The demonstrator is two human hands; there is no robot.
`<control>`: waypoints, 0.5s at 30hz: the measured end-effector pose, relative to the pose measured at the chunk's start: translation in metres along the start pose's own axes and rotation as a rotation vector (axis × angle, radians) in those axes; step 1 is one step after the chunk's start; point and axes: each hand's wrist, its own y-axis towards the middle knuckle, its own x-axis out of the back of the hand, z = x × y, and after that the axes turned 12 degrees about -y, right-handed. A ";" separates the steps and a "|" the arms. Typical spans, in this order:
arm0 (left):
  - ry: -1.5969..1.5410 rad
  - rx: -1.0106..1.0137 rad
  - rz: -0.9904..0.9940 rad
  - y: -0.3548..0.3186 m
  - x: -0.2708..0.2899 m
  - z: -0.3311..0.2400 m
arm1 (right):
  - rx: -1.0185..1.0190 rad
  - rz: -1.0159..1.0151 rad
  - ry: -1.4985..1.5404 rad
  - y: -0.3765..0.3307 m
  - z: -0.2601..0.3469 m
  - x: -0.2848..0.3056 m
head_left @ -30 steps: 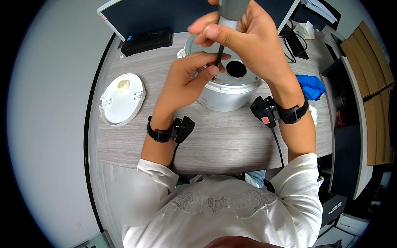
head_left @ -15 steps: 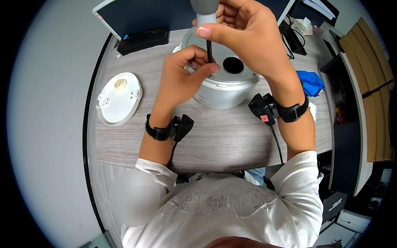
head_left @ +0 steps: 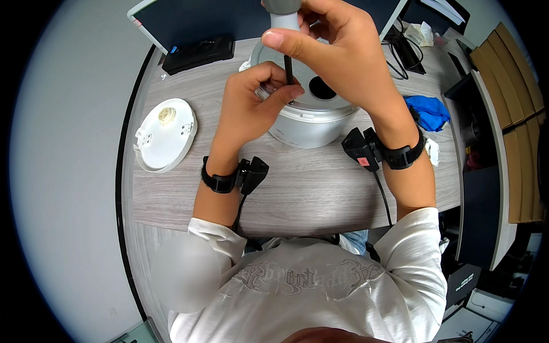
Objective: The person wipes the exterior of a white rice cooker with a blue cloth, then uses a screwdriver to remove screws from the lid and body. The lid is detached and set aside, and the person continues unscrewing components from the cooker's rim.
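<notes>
Screwdriver on the white cooker.
Right hand pinches it upright; left hand curls closed, steadying the tip.

Matt grey wood-grain table, glossy white plastic cooker

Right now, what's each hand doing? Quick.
Left hand: closed, fingers pinched at the screwdriver's thin dark shaft, resting on the white round appliance.
Right hand: closed around the screwdriver's grey handle.
</notes>
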 end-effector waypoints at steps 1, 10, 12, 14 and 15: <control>0.008 -0.010 0.012 0.000 0.001 0.000 | -0.010 0.007 0.070 -0.001 -0.005 0.000; -0.067 0.064 0.015 0.000 -0.002 -0.006 | -0.075 -0.023 0.557 -0.004 -0.002 -0.002; -0.022 0.026 0.000 0.000 -0.001 -0.003 | -0.057 -0.034 0.327 -0.005 0.015 -0.001; 0.046 -0.033 -0.002 0.000 0.000 -0.001 | -0.004 -0.026 0.132 -0.006 0.019 0.002; 0.038 -0.035 -0.010 0.001 0.000 -0.001 | 0.040 -0.013 0.051 -0.007 0.015 0.007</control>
